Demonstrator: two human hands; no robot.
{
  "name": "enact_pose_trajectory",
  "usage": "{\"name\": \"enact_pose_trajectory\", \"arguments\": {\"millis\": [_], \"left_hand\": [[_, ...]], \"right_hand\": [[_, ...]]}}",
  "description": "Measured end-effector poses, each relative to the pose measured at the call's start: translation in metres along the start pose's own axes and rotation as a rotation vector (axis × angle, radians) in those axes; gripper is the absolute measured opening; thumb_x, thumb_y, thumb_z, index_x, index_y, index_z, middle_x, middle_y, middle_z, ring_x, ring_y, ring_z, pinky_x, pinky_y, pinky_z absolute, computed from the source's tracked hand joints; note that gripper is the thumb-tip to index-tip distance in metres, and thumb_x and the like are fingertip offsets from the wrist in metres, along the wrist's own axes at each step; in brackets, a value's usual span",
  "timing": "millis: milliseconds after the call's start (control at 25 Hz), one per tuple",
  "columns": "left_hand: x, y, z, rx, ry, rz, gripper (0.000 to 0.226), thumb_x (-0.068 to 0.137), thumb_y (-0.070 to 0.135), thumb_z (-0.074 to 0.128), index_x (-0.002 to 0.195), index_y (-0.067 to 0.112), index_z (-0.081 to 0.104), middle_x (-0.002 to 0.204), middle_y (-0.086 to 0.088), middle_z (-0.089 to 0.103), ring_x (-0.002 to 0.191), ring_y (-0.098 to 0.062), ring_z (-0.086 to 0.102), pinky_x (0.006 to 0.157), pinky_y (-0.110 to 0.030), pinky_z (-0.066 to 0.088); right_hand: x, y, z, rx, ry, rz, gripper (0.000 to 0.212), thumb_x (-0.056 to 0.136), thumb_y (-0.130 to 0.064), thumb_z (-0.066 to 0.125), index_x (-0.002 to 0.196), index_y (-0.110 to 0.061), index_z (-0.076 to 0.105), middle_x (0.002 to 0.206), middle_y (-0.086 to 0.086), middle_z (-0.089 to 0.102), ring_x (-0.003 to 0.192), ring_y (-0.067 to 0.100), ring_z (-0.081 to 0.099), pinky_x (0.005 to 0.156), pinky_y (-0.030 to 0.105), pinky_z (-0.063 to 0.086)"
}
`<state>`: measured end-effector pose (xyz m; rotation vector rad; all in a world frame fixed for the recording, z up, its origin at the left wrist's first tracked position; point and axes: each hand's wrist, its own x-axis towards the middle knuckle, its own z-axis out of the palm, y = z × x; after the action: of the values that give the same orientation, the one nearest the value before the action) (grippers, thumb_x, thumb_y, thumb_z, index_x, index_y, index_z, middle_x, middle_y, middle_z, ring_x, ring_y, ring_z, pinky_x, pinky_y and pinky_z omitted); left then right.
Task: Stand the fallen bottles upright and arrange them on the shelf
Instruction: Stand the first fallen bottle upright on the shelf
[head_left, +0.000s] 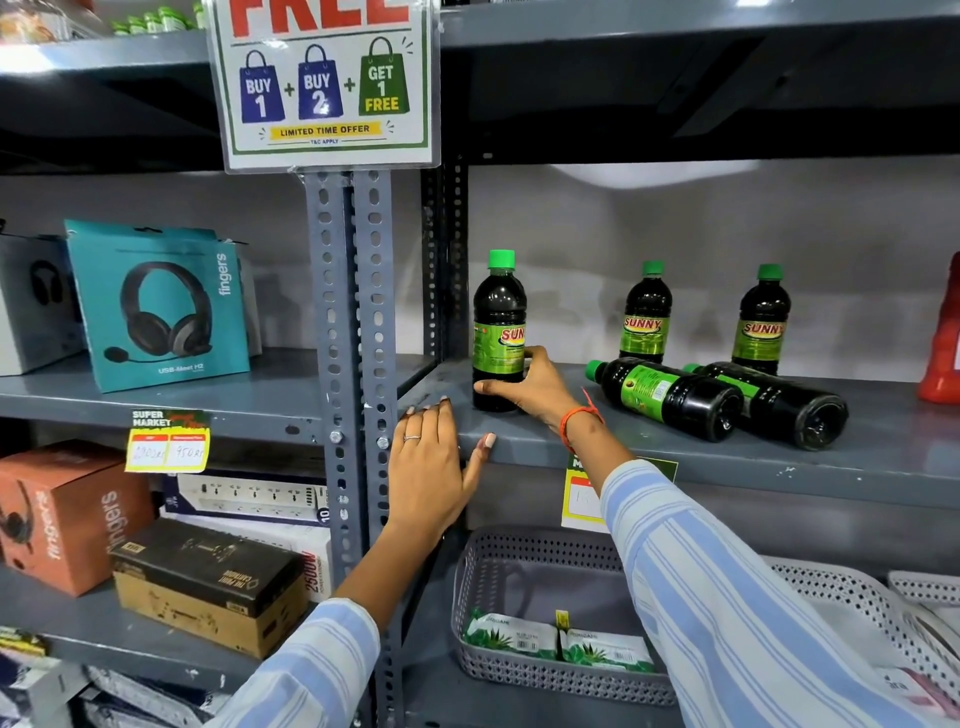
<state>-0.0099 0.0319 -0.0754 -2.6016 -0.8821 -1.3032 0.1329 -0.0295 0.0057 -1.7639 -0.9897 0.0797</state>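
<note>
On the grey metal shelf (701, 462) a dark bottle (497, 317) with a green cap and a green SUNNY label stands upright at the left end. My right hand (535, 387) wraps its lower half. Two more such bottles stand upright at the back: one in the middle (645, 314), one further right (762, 319). In front of them two bottles lie on their sides, caps pointing left: the nearer one (667, 396) and the one behind it (779, 408). My left hand (428, 462) rests flat on the shelf's front edge, fingers apart, holding nothing.
A perforated steel upright (358, 322) stands just left of the bottles, with a promotion sign (324, 83) above. Headphone boxes (156, 306) fill the left shelf. A red pack (943, 343) sits at the right edge. Grey baskets (524, 670) sit on the shelf below.
</note>
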Motion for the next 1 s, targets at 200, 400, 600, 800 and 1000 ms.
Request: {"name": "enact_pose_trajectory", "arguments": {"millis": [200, 400, 600, 800, 1000], "left_hand": [[-0.0002, 0.0001, -0.0001, 0.0, 0.007, 0.003, 0.075, 0.092, 0.06, 0.022, 0.127, -0.002, 0.049, 0.12, -0.019, 0.06, 0.113, -0.034, 0.053, 0.1, -0.044, 0.037], [0.0017, 0.0031, -0.0032, -0.005, 0.017, 0.001, 0.076, 0.092, 0.06, 0.021, 0.125, -0.003, 0.05, 0.119, -0.019, 0.061, 0.112, -0.035, 0.054, 0.099, -0.045, 0.038], [-0.0024, 0.0008, -0.001, -0.007, 0.007, -0.001, 0.075, 0.092, 0.059, 0.024, 0.126, -0.003, 0.049, 0.12, -0.02, 0.06, 0.113, -0.035, 0.053, 0.1, -0.045, 0.037], [-0.0028, 0.0017, -0.0006, 0.003, 0.006, -0.007, 0.074, 0.092, 0.059, 0.025, 0.126, -0.002, 0.049, 0.119, -0.019, 0.061, 0.112, -0.035, 0.053, 0.1, -0.044, 0.038], [-0.0018, 0.002, -0.0007, -0.007, 0.004, -0.007, 0.076, 0.092, 0.06, 0.023, 0.127, -0.002, 0.049, 0.12, -0.02, 0.061, 0.114, -0.036, 0.053, 0.102, -0.044, 0.036]], "right_hand": [[0.0012, 0.0009, 0.0013, -0.036, -0.055, -0.007, 0.06, 0.07, -0.02, 0.08, 0.123, -0.009, 0.055, 0.118, 0.011, 0.067, 0.113, 0.028, 0.062, 0.1, 0.041, 0.05], [0.0013, -0.0033, 0.0034, -0.268, 0.032, -0.047, 0.087, 0.065, -0.046, 0.083, 0.133, -0.008, 0.044, 0.129, 0.017, 0.054, 0.121, 0.032, 0.052, 0.103, 0.043, 0.045], [-0.0025, -0.0025, 0.0051, -0.197, -0.052, 0.01, 0.074, 0.066, -0.039, 0.078, 0.128, -0.012, 0.047, 0.119, 0.012, 0.065, 0.114, 0.031, 0.06, 0.099, 0.044, 0.05], [-0.0034, -0.0003, 0.0015, -0.128, -0.052, -0.009, 0.086, 0.065, -0.037, 0.086, 0.134, -0.009, 0.043, 0.131, 0.01, 0.061, 0.121, 0.027, 0.056, 0.104, 0.041, 0.046], [-0.0041, -0.002, -0.0016, -0.05, -0.073, -0.033, 0.062, 0.068, -0.037, 0.084, 0.121, -0.019, 0.056, 0.122, 0.006, 0.067, 0.114, 0.024, 0.061, 0.104, 0.043, 0.046]]}}
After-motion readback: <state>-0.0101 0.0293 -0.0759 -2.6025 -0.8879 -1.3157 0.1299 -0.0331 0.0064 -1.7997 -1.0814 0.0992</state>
